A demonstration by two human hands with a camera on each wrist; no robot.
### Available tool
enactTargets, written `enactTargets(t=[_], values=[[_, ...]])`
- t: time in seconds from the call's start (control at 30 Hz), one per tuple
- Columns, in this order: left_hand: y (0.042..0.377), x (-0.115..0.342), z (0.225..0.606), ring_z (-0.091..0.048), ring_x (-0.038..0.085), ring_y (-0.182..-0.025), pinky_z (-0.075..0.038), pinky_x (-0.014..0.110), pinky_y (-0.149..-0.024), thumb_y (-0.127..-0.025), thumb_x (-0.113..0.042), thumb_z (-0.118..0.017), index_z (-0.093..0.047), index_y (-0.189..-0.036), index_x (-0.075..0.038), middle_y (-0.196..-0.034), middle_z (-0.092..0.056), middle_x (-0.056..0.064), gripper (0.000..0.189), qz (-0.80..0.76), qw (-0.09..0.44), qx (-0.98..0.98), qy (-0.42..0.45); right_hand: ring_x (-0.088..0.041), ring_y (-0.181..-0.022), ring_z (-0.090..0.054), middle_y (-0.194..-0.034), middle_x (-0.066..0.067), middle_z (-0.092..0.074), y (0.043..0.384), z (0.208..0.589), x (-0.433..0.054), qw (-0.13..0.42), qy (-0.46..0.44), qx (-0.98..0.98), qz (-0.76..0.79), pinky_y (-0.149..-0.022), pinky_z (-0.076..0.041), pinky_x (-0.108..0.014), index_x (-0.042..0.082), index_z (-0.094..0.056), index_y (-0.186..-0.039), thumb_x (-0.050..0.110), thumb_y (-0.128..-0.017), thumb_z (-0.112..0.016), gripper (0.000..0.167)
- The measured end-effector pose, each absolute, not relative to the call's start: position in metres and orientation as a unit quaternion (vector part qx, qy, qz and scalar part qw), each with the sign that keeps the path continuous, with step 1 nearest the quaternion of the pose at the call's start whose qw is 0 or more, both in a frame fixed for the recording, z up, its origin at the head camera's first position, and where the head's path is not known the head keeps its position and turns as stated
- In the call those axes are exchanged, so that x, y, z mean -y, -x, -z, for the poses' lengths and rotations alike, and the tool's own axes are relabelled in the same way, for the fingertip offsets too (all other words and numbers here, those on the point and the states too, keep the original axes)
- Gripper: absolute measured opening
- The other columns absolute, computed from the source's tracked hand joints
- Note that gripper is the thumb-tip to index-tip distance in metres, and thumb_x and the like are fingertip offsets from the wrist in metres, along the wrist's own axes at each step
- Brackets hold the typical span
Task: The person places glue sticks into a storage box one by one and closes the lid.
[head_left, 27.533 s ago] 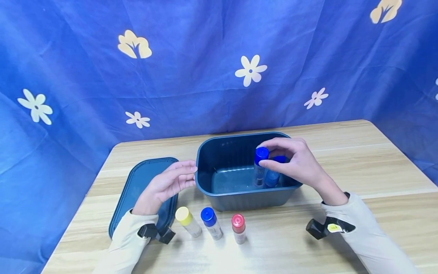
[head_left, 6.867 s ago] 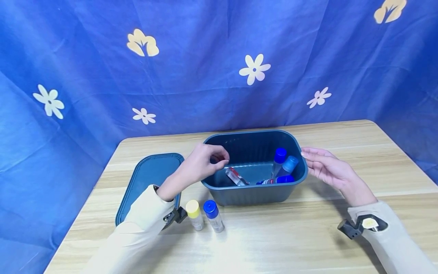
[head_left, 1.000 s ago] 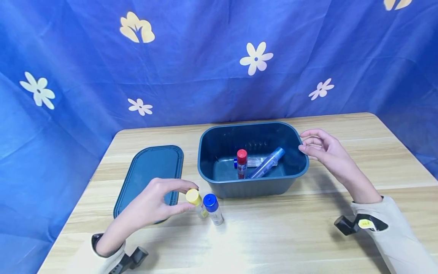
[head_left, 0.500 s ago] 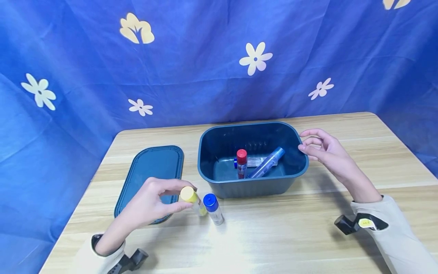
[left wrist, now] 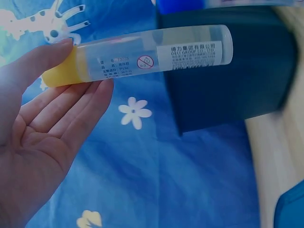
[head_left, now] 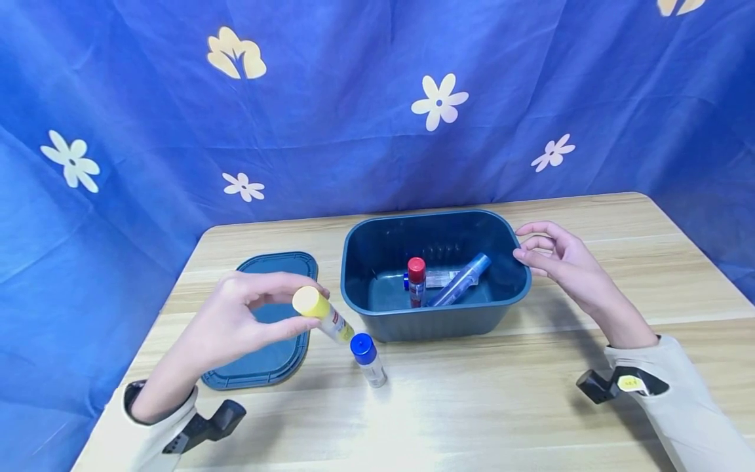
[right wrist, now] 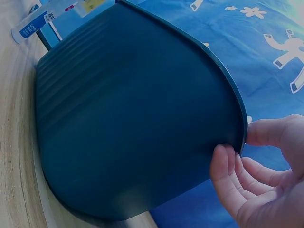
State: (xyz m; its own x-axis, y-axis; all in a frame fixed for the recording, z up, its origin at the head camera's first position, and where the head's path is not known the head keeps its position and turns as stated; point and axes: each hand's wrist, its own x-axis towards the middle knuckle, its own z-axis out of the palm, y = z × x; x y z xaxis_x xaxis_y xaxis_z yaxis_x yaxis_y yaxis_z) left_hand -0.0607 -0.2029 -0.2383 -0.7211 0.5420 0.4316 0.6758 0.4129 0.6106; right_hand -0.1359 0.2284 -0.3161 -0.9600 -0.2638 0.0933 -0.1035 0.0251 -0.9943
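My left hand point(head_left: 236, 318) pinches a liquid glue bottle point(head_left: 333, 323) by its yellow cap, thumb on one side and fingers on the other. The bottle is tilted above the table; the left wrist view shows its clear body and printed label point(left wrist: 190, 55). A glue bottle with a blue cap point(head_left: 364, 349) stands on the table just beside it. My right hand point(head_left: 557, 255) grips the right rim of the dark teal box point(head_left: 436, 323), thumb and fingers on either side of the wall point(right wrist: 137, 109). Inside are a red-capped bottle point(head_left: 416, 278), a blue-capped one point(head_left: 439, 279) lying flat and a light-blue-capped one point(head_left: 463, 278) slanting.
The box's matching lid point(head_left: 265, 373) lies flat on the wooden table point(head_left: 472, 406), left of the box and partly under my left hand. A blue curtain point(head_left: 330, 131) with white flowers hangs behind the table's back edge.
My left hand has lifted the yellow-capped glue bottle off the table, leftward and tilted. Over the longer span, the red-capped bottle went from table to box. My right hand stays on the rim.
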Motion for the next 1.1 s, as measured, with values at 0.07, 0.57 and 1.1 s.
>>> enactTargets(t=[0.07, 0.57, 1.1], values=[[0.061, 0.201, 0.232, -0.070, 0.009, -0.087, -0.055, 0.020, -0.077, -0.069, 0.007, -0.081, -0.071, -0.106, -0.008, -0.096, -0.072, -0.002, 0.041, 0.410, 0.082, 0.830, 0.370, -0.012, -0.082, -0.067, -0.095, -0.002, -0.065, 0.136, 0.316, -0.229, 0.059, 0.129, -0.714, 0.686, -0.076, -0.057, -0.025, 0.008, -0.051, -0.121, 0.006, -0.094, -0.061, 0.029], [0.070, 0.187, 0.201, -0.071, 0.013, -0.084, -0.056, 0.021, -0.076, -0.066, 0.013, -0.080, -0.070, -0.106, -0.001, -0.093, -0.073, 0.003, 0.043, 0.466, 0.085, 0.778, 0.413, -0.012, -0.082, -0.066, -0.094, -0.002, -0.066, 0.136, 0.318, -0.229, 0.061, 0.128, -0.707, 0.693, -0.076, -0.057, -0.025, 0.008, -0.050, -0.121, 0.005, -0.094, -0.061, 0.029], [0.075, 0.178, 0.184, -0.071, 0.010, -0.086, -0.055, 0.022, -0.066, -0.073, 0.000, -0.082, -0.073, -0.106, -0.013, -0.093, -0.073, -0.007, 0.037, 0.403, 0.095, 0.833, 0.366, -0.011, -0.081, -0.066, -0.093, -0.001, -0.066, 0.135, 0.316, -0.228, 0.062, 0.129, -0.706, 0.693, -0.074, -0.057, -0.024, 0.009, -0.050, -0.121, 0.006, -0.095, -0.060, 0.028]])
